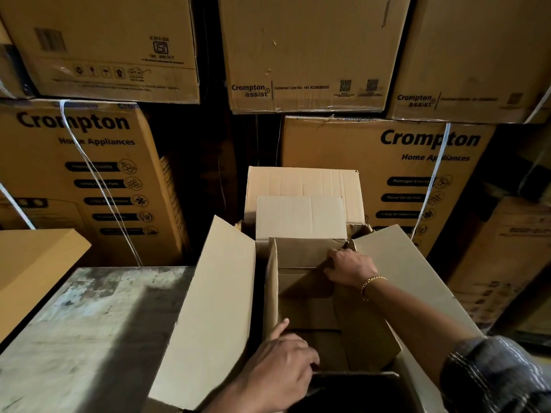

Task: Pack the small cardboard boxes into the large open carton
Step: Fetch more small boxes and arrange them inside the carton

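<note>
The large open carton (214, 308) stands in front of me with its left, right and far flaps spread outward. A small plain cardboard box (301, 296) sits tilted in its mouth, between my hands. My right hand (348, 268) grips the box's far right top edge. My left hand (280, 371) holds the box's near left corner, thumb along the edge. Behind it another small box (301, 217) stands upright inside the carton at its far end. The carton's bottom is dark and hidden.
A worn grey tabletop (89, 338) lies to the left of the carton. Stacked printed appliance cartons (387, 162) wall off the back and both sides. A plain brown box (32, 263) sits at the left edge.
</note>
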